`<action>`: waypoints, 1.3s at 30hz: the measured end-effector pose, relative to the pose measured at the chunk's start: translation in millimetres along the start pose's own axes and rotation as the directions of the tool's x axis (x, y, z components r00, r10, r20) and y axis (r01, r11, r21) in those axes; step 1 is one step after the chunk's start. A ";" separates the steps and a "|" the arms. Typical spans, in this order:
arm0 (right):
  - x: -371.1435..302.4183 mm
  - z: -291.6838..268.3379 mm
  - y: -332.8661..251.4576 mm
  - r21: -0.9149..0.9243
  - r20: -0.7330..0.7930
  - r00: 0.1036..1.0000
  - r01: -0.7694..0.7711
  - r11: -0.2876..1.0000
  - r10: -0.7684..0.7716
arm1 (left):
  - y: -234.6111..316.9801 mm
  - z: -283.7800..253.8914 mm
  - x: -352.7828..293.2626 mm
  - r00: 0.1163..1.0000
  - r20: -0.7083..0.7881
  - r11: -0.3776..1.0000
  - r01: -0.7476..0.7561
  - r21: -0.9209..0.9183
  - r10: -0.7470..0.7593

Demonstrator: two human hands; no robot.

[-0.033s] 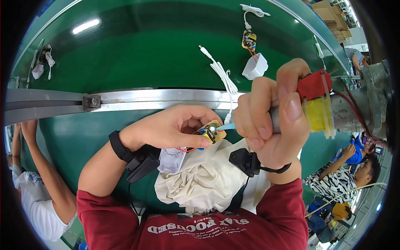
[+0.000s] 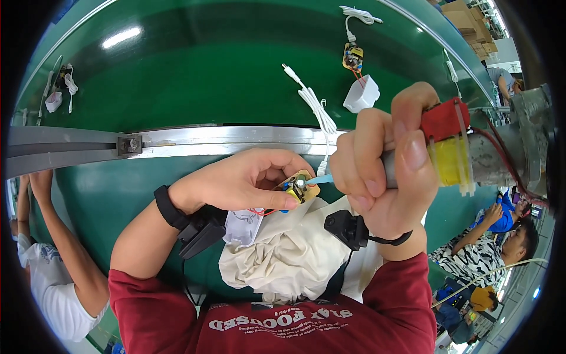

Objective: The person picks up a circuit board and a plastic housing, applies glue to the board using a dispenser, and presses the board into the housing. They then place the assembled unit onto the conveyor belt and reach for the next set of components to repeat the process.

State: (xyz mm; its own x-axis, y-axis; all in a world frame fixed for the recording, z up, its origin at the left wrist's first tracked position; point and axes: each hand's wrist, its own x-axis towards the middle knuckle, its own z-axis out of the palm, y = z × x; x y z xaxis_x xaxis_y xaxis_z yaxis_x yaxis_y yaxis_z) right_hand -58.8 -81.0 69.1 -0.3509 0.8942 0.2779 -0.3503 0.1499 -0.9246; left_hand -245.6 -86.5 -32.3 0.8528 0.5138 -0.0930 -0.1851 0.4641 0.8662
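Left fingers (image 2: 286,158) pinch a circuit board (image 2: 305,190); right fingers (image 2: 371,144) (curled) clasp a cylindrical tool (image 2: 449,160).

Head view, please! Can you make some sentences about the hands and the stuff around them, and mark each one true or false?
1. The left hand's grip is on a small circuit board. True.
2. The right hand's grip is on scissors. False: it is on a grey tool with yellow wrapping.
3. The light-blue nozzle points away from the circuit board. False: its tip is right at the board.
4. A crumpled cream cloth lies between the forearms. True.
5. The bundled cable just beyond the metal rail is black. False: it is white.
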 end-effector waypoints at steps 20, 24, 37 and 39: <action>4.7 4.8 -11.8 -0.048 -0.122 0.991 -0.063 0.997 0.057 | 1.1 -3.4 -2.2 0.999 -0.034 0.999 0.038 -0.022 -0.038; 1.2 5.7 -23.1 -0.056 -0.091 0.992 -0.090 0.994 0.085 | 13.6 -3.0 -3.1 0.997 -0.009 0.997 0.081 -0.019 -0.081; -10.5 14.5 -30.3 -0.078 -0.024 0.998 -0.057 0.995 0.056 | 84.0 -20.7 5.5 0.938 -0.228 0.955 -0.217 0.204 0.262; -11.6 17.3 -28.1 -0.068 -0.031 0.999 -0.042 0.997 0.040 | 100.4 -28.2 23.1 0.886 -0.284 0.890 -0.245 0.384 0.367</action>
State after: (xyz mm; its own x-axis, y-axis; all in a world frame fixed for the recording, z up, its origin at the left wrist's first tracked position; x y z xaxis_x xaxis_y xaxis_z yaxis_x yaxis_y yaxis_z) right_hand -59.9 -102.9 96.4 -0.3378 0.9119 0.2329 -0.2758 0.1407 -0.9509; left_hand -258.3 -7.7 38.6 0.5485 0.8306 0.0959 -0.1863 0.0097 0.9824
